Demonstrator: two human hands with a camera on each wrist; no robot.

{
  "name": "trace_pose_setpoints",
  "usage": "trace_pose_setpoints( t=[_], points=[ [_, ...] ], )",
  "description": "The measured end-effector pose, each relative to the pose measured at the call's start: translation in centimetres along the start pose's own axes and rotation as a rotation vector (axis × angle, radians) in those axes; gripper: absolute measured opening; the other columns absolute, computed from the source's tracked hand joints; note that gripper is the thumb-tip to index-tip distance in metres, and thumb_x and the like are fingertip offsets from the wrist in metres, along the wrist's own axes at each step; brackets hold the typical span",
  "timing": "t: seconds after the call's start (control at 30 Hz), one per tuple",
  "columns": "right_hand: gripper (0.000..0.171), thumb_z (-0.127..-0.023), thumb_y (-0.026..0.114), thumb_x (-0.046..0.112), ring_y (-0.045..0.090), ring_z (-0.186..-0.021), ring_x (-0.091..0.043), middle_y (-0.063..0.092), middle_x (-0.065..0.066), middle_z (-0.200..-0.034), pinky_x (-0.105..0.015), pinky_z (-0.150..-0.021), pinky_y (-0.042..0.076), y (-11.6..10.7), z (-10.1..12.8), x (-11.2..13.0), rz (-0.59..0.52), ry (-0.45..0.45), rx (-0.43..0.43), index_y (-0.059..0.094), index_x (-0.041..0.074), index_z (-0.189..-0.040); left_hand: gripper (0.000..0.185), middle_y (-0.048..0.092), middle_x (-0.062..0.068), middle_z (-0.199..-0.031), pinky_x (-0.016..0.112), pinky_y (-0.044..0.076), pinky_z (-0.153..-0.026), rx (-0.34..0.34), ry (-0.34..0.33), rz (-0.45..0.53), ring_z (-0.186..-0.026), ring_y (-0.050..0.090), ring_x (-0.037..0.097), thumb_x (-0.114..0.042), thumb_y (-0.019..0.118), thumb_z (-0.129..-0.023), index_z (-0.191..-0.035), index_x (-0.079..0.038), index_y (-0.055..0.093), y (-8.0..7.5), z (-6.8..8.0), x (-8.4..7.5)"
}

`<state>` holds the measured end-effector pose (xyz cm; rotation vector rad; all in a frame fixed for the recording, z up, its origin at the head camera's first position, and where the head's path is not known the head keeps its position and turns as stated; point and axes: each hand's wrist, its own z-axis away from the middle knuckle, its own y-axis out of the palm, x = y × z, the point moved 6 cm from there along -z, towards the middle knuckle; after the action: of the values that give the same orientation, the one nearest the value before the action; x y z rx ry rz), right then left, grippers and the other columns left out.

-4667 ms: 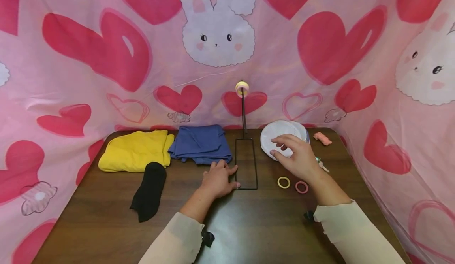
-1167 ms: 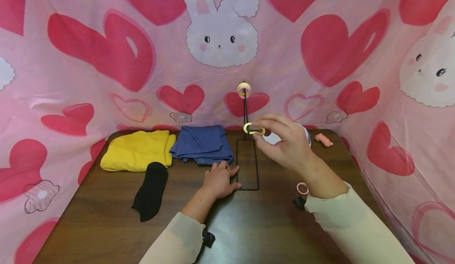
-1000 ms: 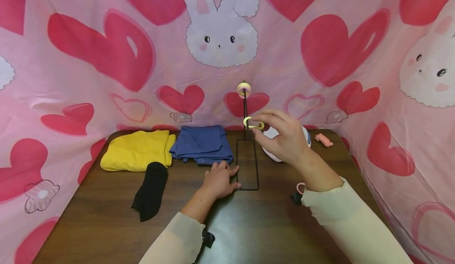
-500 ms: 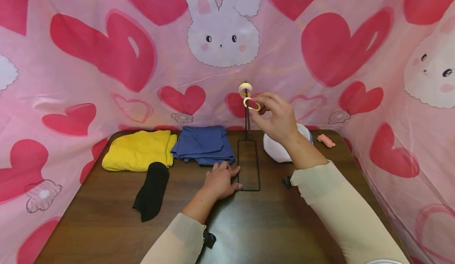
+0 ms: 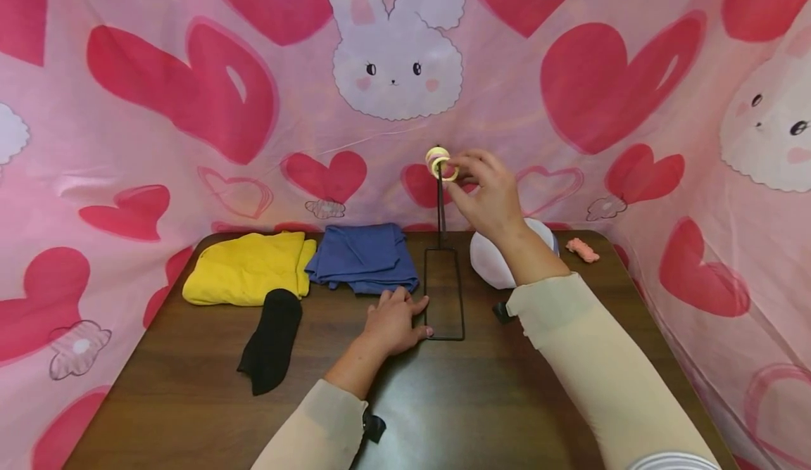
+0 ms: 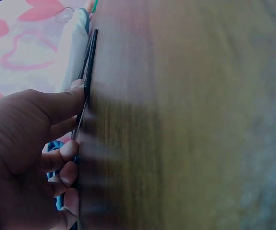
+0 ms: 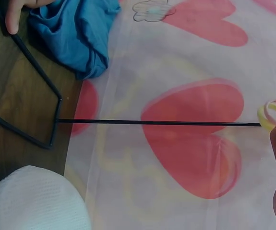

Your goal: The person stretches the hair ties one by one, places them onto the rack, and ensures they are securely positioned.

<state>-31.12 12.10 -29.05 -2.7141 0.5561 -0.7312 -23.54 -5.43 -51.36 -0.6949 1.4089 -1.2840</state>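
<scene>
My right hand pinches a yellow hair tie between thumb and fingertips at the top of a black wire stand. Yellow and pink hair ties hang on the stand's top, and the held one overlaps them in the head view. My left hand lies at the left side of the stand's rectangular base, its thumb and index finger touching the wire. In the left wrist view the left thumb presses against the black base wire, with the other fingers spread below.
Left of the stand lie a folded blue cloth, a folded yellow cloth and a black sock. To its right, a round white textured item is partly hidden by my right arm. A salmon-coloured bundle lies at the back right corner.
My right hand took the yellow hair tie from the table and has raised it along the upright to the stand's top. The right arm now hides the pink hair tie. My left hand stays put.
</scene>
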Motion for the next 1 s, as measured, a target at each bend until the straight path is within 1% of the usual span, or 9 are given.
trace_pose_setpoints(
  t=[0.2,0.27,0.53,0.73,0.9,1.0],
  points=[
    [0.031,-0.083,0.085,0.004,0.074,-0.083,-0.023,0.068,-0.015,-0.112,-0.039,-0.077,0.061,-0.4,1.4,0.4,0.028,-0.033,-0.009,0.075,-0.003,-0.111,0.068,0.051,0.001,-0.119,0.052,0.041,-0.084,-0.001,0.002,-0.01,-0.108,0.043,0.025,-0.059,0.071,-0.092,-0.153,-0.037,0.052,0.1,-0.1,0.0],
    [0.03,-0.083,0.086,0.005,0.074,-0.083,-0.022,0.069,-0.015,-0.111,-0.039,-0.077,0.061,-0.6,2.1,0.8,0.028,-0.036,-0.008,0.076,-0.003,-0.11,0.068,0.051,0.001,-0.119,0.052,0.041,-0.084,-0.003,0.003,-0.009,-0.108,0.043,0.025,-0.059,0.071,-0.092,-0.153,-0.037,0.052,0.1,-0.1,0.0],
    [0.033,-0.079,0.088,0.002,0.073,-0.079,-0.019,0.071,-0.01,-0.108,-0.031,-0.074,0.06,-1.4,5.1,1.8,0.02,-0.034,0.016,0.077,0.002,-0.11,0.069,0.051,0.001,-0.12,0.051,0.041,-0.082,-0.004,0.004,-0.012,-0.108,0.043,0.025,-0.06,0.071,-0.092,-0.153,-0.037,0.051,0.1,-0.1,0.0],
    [0.031,-0.078,0.089,0.006,0.07,-0.081,-0.02,0.074,-0.008,-0.104,-0.024,-0.08,0.054,-2.8,7.6,1.9,0.037,-0.058,0.023,0.078,0.001,-0.107,0.068,0.051,0.002,-0.119,0.05,0.041,-0.082,-0.002,0.001,-0.005,-0.108,0.044,0.025,-0.059,0.072,-0.092,-0.153,-0.036,0.052,0.0,0.0,-0.1],
    [0.032,-0.076,0.09,0.004,0.067,-0.085,-0.021,0.074,-0.006,-0.103,-0.021,-0.084,0.05,-4.0,10.0,1.2,0.025,-0.024,0.044,0.078,0.004,-0.106,0.068,0.051,0.002,-0.118,0.05,0.041,-0.082,-0.006,0.002,0.003,-0.108,0.044,0.025,-0.058,0.073,-0.092,-0.153,-0.035,0.052,-0.1,0.2,-0.2],
    [0.035,-0.074,0.09,0.005,0.067,-0.088,-0.022,0.074,-0.005,-0.106,-0.02,-0.086,0.048,-4.8,11.4,0.7,0.048,0.0,0.066,0.078,0.006,-0.107,0.069,0.051,0.002,-0.119,0.051,0.041,-0.083,-0.008,0.003,0.001,-0.108,0.044,0.025,-0.058,0.072,-0.092,-0.153,-0.035,0.052,-0.1,0.2,-0.3]
  ],
)
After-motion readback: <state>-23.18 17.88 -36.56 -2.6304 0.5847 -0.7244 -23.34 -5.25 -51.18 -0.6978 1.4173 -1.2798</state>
